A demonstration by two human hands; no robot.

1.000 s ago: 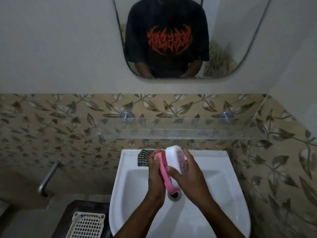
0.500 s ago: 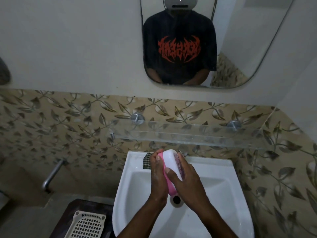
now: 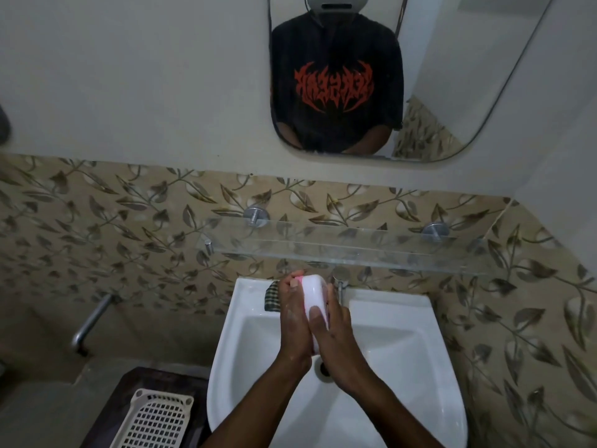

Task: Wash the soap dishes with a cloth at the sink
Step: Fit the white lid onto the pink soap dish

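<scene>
Over the sink (image 3: 416, 321) basin, just behind the drain (image 3: 324, 367), I've got the soap dish (image 3: 315, 291) stood on edge btwn both hands; white shell faces up, a pink part (image 3: 299, 279) peeks out at its top-left. Left hand (image 3: 292, 321) lies along the pink side w/ its fingers (image 3: 290, 280) curled over the top end; right hand (image 3: 337, 337) grips the other side, thumb pressed across the white face, so both are closed on the dish. The cloth (image 3: 271, 297), a checked one, sits on the back-left corner of the sink rim, touching neither hand; tap (image 3: 340, 287) is at the back edge, and I can't see any water running.

My read: the dish is being handled bare-handed, so the wash proper needs the cloth brought in. To do it well I'd keep one hand gripping the dish low over the basin, free the other for the cloth, then wipe inside corners and the pink part's edges; wet plastic will prob. be slippery, so firm grip, short strokes, drips kept over the basin.
</scene>
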